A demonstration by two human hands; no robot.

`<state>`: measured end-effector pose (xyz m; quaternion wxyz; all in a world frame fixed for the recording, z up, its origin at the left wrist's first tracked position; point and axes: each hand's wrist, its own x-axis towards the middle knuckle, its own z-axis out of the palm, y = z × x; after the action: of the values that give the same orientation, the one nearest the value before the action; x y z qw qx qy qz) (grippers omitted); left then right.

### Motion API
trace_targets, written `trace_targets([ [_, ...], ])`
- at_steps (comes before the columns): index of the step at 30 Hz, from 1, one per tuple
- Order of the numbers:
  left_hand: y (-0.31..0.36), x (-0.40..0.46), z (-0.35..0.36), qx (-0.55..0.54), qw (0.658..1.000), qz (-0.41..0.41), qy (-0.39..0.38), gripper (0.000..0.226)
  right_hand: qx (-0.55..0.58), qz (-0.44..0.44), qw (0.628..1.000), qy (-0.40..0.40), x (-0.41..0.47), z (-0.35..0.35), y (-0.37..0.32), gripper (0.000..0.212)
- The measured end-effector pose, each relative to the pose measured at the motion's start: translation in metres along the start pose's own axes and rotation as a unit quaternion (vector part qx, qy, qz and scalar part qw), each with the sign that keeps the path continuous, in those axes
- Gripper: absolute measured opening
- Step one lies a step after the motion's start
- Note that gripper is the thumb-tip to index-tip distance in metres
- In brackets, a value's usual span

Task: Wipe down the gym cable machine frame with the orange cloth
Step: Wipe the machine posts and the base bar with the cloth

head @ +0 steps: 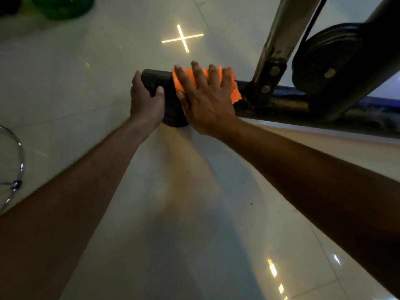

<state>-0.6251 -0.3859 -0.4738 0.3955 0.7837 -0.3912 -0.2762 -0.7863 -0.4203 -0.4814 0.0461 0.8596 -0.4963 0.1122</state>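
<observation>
Frame [281, 105]: black base bar low across the tiled floor, running right.
Pulley [324, 59]: far right.
Right hand [207, 100]: fingers spread flat, pressing the cloth down.
Left hand [146, 100]: curled round the bar's left end cap.
Orange cloth [234, 92]: draped on the bar, beside the upright's foot.

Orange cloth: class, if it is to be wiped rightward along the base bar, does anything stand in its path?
Yes. The right hand presses the orange cloth flat on the black base bar. Just right of the cloth, a bolted bracket joins an upright post to the bar, with a pulley wheel beyond. The left hand grips the bar's end cap.
</observation>
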Motion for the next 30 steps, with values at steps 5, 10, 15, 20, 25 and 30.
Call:
trace_targets([
  [5,-0.012,0.011,-0.012,-0.053,0.999,0.007,-0.003,0.042,0.002,-0.053,0.999,0.008,-0.014,-0.006,0.026,0.061],
  [10,-0.026,0.017,-0.035,-0.165,0.981,-0.035,-0.097,0.056,-0.007,-0.029,1.000,-0.002,-0.024,-0.004,0.024,0.062],
  [15,-0.011,0.015,-0.044,-0.255,0.948,-0.087,-0.170,0.099,-0.037,-0.081,0.995,-0.036,0.027,-0.001,-0.044,0.069],
  [20,-0.017,0.015,-0.052,-0.310,0.924,-0.142,-0.174,0.120,-0.016,-0.101,0.995,-0.002,0.017,0.000,-0.019,0.067],
  [25,-0.021,0.018,-0.061,-0.318,0.915,-0.155,-0.196,0.131,-0.024,-0.080,0.996,0.008,-0.023,0.006,0.017,0.068],
  [30,-0.018,0.021,-0.063,-0.317,0.908,-0.155,-0.226,0.139,-0.080,-0.059,0.995,-0.001,0.021,0.019,-0.057,0.079],
])
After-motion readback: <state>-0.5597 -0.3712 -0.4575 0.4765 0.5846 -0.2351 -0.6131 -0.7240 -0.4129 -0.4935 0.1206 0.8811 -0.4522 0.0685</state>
